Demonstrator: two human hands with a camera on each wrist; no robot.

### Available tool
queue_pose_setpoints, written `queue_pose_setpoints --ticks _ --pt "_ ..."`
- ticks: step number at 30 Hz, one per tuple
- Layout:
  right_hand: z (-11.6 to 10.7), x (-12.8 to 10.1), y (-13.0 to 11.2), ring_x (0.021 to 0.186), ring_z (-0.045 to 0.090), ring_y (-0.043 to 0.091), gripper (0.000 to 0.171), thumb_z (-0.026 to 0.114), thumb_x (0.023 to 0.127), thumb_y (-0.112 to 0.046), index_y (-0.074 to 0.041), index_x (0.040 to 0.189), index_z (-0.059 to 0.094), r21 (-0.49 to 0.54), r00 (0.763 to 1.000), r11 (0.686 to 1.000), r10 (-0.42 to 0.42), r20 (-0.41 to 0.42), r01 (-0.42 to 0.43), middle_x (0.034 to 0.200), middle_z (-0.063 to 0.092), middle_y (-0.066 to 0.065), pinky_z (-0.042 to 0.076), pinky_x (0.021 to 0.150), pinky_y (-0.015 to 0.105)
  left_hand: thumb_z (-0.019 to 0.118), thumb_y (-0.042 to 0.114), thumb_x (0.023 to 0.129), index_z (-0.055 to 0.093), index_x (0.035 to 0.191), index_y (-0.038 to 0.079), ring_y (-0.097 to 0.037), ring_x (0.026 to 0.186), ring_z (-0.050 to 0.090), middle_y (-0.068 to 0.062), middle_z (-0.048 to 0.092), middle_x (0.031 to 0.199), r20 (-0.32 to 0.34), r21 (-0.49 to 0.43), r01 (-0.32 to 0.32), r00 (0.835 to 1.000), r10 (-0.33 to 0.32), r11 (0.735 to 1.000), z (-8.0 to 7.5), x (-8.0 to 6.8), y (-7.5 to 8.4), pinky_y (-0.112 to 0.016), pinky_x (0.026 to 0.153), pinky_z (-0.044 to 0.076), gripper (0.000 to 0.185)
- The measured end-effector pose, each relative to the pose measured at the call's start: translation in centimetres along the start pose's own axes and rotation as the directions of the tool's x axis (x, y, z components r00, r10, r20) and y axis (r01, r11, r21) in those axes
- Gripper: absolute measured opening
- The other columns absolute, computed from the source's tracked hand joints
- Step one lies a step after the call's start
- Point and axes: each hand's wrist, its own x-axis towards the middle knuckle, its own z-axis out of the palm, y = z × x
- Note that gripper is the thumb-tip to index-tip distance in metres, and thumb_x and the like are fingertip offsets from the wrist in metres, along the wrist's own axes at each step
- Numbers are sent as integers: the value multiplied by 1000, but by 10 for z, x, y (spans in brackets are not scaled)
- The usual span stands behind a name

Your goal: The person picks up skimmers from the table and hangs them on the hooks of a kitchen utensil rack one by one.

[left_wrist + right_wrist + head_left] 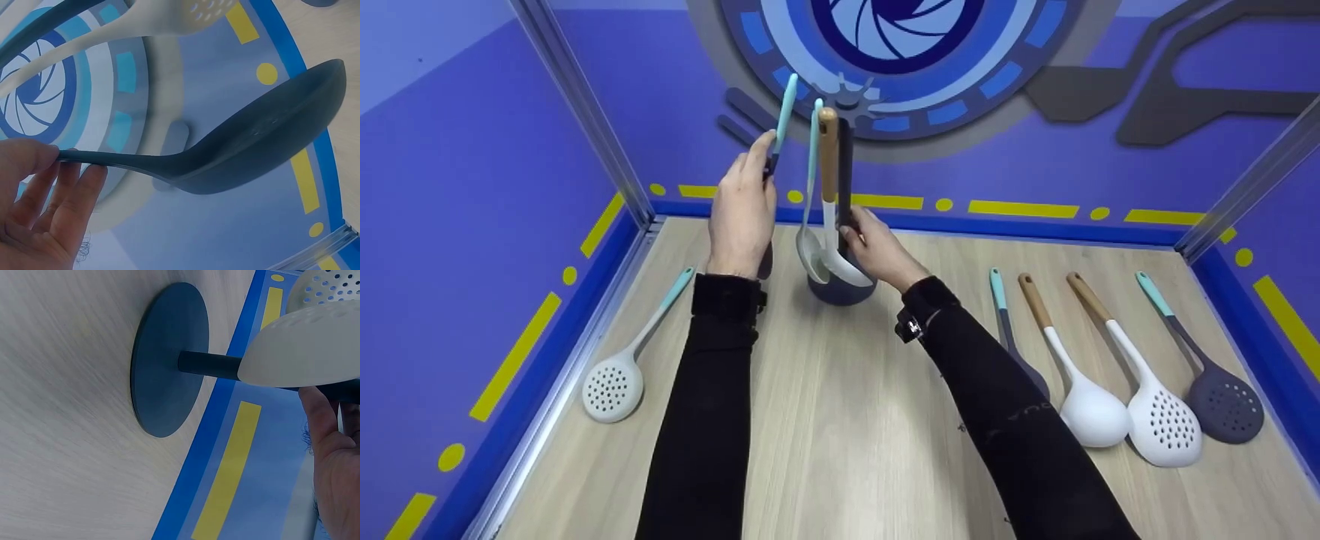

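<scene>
My left hand (742, 214) pinches a dark solid serving spoon (247, 140) with a mint handle, between thumb and fingers. It is held to the left of a dark utensil stand (171, 363) with a round base, an upright pole and a spiked rosette top (849, 97). My right hand (877, 247) grips the stand's pole. Two utensils hang on the stand: a light perforated spoon (810, 255) with a mint handle and a white utensil with a wooden handle (829, 157). The white one's solid bowl (309, 349) partly hides the pole in the right wrist view.
A pale skimmer (613, 386) with a mint handle lies at the left. On the right lie a dark mint-handled utensil (1009, 337) partly behind my sleeve, a white ladle (1095, 412), a white slotted turner (1166, 424) and a dark skimmer (1226, 405). Printed walls enclose the wooden table (840, 450).
</scene>
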Motion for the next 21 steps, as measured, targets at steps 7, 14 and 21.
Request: queue_pose_setpoints --ticks 7,14,21 --pt "0 0 0 134 71 40 26 50 124 -10 4 144 61 -1 1000 1000 -13 7 13 142 68 26 59 119 55 63 7 121 52 177 25 -37 141 77 -17 74 154 6 7 -12 1000 12 1000 -3 4 9 -48 118 67 60" --pt "0 0 -1 137 71 42 29 50 124 -9 5 148 60 -1 1000 1000 -10 8 10 144 68 28 59 121 56 61 7 122 52 176 22 -37 142 77 -18 73 156 9 -6 -64 998 64 998 -6 7 15 -47 120 66 57" --pt "-1 1 0 137 72 43 30 50 124 -8 7 148 60 8 1000 1000 -14 7 14 145 68 29 59 121 57 60 7 122 53 176 23 -38 139 78 -18 73 156 10 -8 -78 997 78 997 -4 6 14 -48 116 67 57"
